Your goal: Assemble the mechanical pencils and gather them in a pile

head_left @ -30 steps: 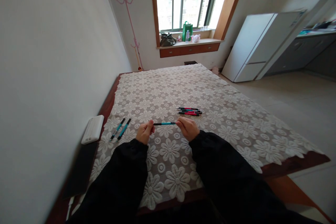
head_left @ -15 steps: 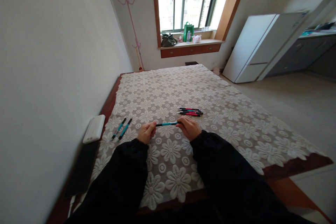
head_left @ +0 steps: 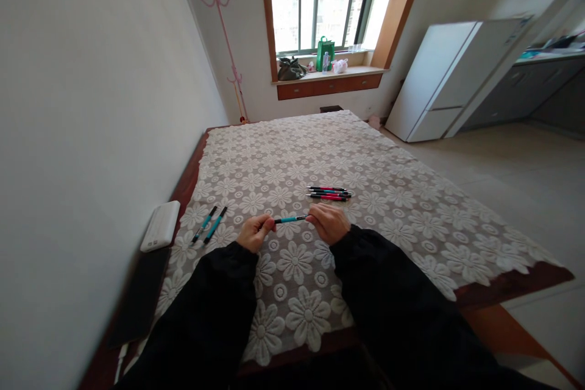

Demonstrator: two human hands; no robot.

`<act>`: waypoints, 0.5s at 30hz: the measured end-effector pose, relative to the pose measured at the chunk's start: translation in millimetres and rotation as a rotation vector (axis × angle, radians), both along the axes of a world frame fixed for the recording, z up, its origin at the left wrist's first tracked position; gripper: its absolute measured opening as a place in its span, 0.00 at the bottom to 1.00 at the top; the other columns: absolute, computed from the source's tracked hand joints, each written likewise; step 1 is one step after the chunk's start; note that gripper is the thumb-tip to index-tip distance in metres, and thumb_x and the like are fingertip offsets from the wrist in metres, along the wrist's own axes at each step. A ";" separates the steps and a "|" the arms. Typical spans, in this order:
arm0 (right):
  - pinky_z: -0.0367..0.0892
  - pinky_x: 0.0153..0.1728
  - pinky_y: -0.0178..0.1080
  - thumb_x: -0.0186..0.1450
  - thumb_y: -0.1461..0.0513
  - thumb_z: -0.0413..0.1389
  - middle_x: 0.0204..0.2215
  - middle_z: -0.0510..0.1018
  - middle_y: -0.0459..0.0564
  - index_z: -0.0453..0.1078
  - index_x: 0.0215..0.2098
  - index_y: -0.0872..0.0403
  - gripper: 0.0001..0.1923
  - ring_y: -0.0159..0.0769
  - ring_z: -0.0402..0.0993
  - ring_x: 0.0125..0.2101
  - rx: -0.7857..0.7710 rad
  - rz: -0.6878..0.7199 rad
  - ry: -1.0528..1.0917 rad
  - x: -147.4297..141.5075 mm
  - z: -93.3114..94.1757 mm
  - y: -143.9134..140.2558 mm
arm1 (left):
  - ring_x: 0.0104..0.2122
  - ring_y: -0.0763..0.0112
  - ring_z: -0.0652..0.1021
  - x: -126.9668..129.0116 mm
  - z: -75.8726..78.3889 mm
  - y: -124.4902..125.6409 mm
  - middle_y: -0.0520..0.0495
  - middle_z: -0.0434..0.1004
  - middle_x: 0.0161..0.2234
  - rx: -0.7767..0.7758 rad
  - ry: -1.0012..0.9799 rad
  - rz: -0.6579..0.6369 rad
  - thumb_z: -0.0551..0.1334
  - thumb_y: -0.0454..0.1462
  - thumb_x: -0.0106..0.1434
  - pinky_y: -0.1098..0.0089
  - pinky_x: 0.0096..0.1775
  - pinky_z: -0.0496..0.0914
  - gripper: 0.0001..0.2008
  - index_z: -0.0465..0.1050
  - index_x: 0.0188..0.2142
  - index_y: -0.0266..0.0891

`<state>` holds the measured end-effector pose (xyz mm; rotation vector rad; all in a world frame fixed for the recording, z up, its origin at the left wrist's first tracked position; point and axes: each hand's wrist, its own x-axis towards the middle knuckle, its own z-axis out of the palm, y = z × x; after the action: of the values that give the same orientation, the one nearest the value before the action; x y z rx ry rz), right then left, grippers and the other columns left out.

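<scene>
Between my two hands a black and teal pen (head_left: 290, 219) is held level, just over the near part of the table. My left hand (head_left: 255, 233) is closed on its left end, and the fingers of my right hand (head_left: 328, 223) grip the right end; both tips are hidden in the fingers. Beyond my right hand lies a small group of pens (head_left: 328, 194), several in red, teal and black, side by side. Left of my left hand, two more teal and black pens (head_left: 209, 225) rest slantwise on the cloth.
A flower-patterned lace tablecloth (head_left: 274, 158) covers the dark red table. Along the wall at left sit a white power bank (head_left: 159, 225) and a flat black object (head_left: 141, 297) with a white cable (head_left: 120, 361) at its near end. A white fridge (head_left: 441, 79) stands beyond the table.
Both hands keep hold of the pen. The left hand's grip has closed a little further along it, and the pen now tilts up slightly to the right. The camera view shifts slightly.
</scene>
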<state>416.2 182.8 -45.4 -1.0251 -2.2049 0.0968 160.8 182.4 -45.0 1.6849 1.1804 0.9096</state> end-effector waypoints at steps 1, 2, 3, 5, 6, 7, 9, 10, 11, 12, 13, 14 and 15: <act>0.56 0.31 0.37 0.76 0.51 0.39 0.25 0.72 0.50 0.65 0.28 0.52 0.24 0.35 0.66 0.27 -0.023 -0.023 -0.003 -0.4 -0.3 -0.4 | 0.20 0.75 0.58 -0.1 -0.3 0.0 0.55 0.55 0.16 0.013 0.007 0.002 0.59 0.53 0.60 0.72 0.25 0.52 0.22 0.73 0.22 0.37; 0.54 0.30 0.37 0.75 0.51 0.38 0.24 0.71 0.49 0.65 0.28 0.52 0.25 0.34 0.65 0.26 -0.053 -0.045 -0.005 -0.8 -0.8 -0.6 | 0.20 0.75 0.58 -0.2 -1.0 0.0 0.55 0.56 0.17 0.029 0.015 0.003 0.59 0.52 0.60 0.72 0.26 0.52 0.21 0.73 0.22 0.37; 0.53 0.28 0.37 0.75 0.51 0.38 0.23 0.70 0.48 0.64 0.27 0.52 0.25 0.34 0.64 0.24 -0.088 -0.063 -0.004 -1.1 -1.5 -0.5 | 0.21 0.75 0.59 -0.2 -1.7 -0.2 0.55 0.57 0.17 0.046 0.026 0.006 0.59 0.51 0.60 0.72 0.26 0.53 0.20 0.73 0.22 0.38; 0.50 0.26 0.37 0.75 0.50 0.38 0.20 0.67 0.46 0.61 0.25 0.52 0.25 0.33 0.61 0.22 -0.164 -0.077 0.012 -1.8 -3.1 0.5 | 0.21 0.74 0.60 0.5 -3.0 -1.2 0.54 0.59 0.18 0.082 0.050 0.016 0.59 0.49 0.60 0.72 0.27 0.54 0.19 0.73 0.23 0.38; 0.49 0.26 0.37 0.74 0.50 0.39 0.19 0.65 0.45 0.60 0.24 0.52 0.25 0.32 0.60 0.21 -0.203 -0.075 0.030 -2.0 -3.9 1.4 | 0.22 0.73 0.61 1.4 -3.3 -2.1 0.54 0.61 0.18 0.098 0.058 0.027 0.60 0.49 0.60 0.72 0.27 0.54 0.18 0.74 0.24 0.38; 0.49 0.25 0.37 0.74 0.50 0.39 0.18 0.63 0.44 0.58 0.23 0.52 0.26 0.31 0.59 0.20 -0.240 -0.069 0.055 -2.2 -4.5 2.4 | 0.22 0.73 0.61 2.7 -3.2 -3.3 0.53 0.62 0.19 0.112 0.060 0.048 0.60 0.48 0.60 0.72 0.27 0.54 0.17 0.74 0.24 0.39; 0.48 0.25 0.37 0.74 0.48 0.38 0.17 0.60 0.43 0.56 0.21 0.52 0.27 0.30 0.57 0.19 -0.303 -0.057 0.112 -2.5 -5.0 4.7 | 0.22 0.72 0.62 6.1 -2.1 -6.2 0.52 0.64 0.19 0.137 0.048 0.109 0.61 0.48 0.59 0.72 0.28 0.54 0.16 0.75 0.25 0.40; 0.48 0.24 0.36 0.73 0.47 0.38 0.17 0.59 0.42 0.55 0.21 0.52 0.28 0.30 0.56 0.19 -0.327 -0.052 0.137 -2.6 -4.9 5.8 | 0.22 0.71 0.62 8.0 -1.3 -7.7 0.52 0.64 0.20 0.149 0.040 0.141 0.61 0.48 0.59 0.72 0.28 0.55 0.15 0.75 0.25 0.40; 0.48 0.24 0.36 0.73 0.46 0.38 0.17 0.59 0.42 0.55 0.21 0.52 0.28 0.29 0.56 0.19 -0.347 -0.046 0.159 -2.7 -4.7 6.8 | 0.23 0.71 0.62 9.7 -0.5 -9.0 0.51 0.65 0.20 0.161 0.036 0.170 0.61 0.48 0.58 0.71 0.28 0.55 0.15 0.75 0.25 0.41; 0.48 0.24 0.36 0.73 0.45 0.38 0.16 0.59 0.42 0.54 0.20 0.52 0.29 0.29 0.56 0.19 -0.362 -0.041 0.177 -2.8 -4.4 7.5 | 0.23 0.70 0.63 11.2 0.3 -10.1 0.51 0.66 0.20 0.173 0.036 0.191 0.61 0.48 0.58 0.71 0.29 0.56 0.15 0.75 0.25 0.41; 0.47 0.24 0.36 0.72 0.44 0.38 0.16 0.58 0.42 0.54 0.20 0.52 0.30 0.29 0.55 0.19 -0.373 -0.035 0.190 -3.0 -4.2 8.0 | 0.24 0.69 0.64 12.4 0.8 -10.9 0.50 0.67 0.21 0.181 0.041 0.200 0.61 0.48 0.58 0.71 0.29 0.56 0.15 0.75 0.25 0.41; 0.47 0.23 0.36 0.72 0.43 0.38 0.16 0.58 0.42 0.54 0.20 0.52 0.30 0.29 0.55 0.19 -0.382 -0.028 0.201 -3.3 -4.4 8.4 | 0.24 0.69 0.64 13.3 0.9 -11.4 0.50 0.68 0.21 0.187 0.048 0.205 0.61 0.48 0.58 0.71 0.29 0.56 0.15 0.76 0.25 0.41; 0.47 0.23 0.36 0.72 0.43 0.38 0.16 0.58 0.42 0.54 0.20 0.52 0.30 0.29 0.55 0.19 -0.388 -0.023 0.210 -3.7 -4.9 8.7 | 0.24 0.69 0.65 13.9 0.8 -11.6 0.49 0.70 0.22 0.192 0.052 0.209 0.61 0.48 0.58 0.71 0.29 0.57 0.14 0.76 0.25 0.41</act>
<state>412.5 191.4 -50.4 -1.1855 -2.0226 0.6137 174.7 170.8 -44.2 1.7681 1.3596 1.1440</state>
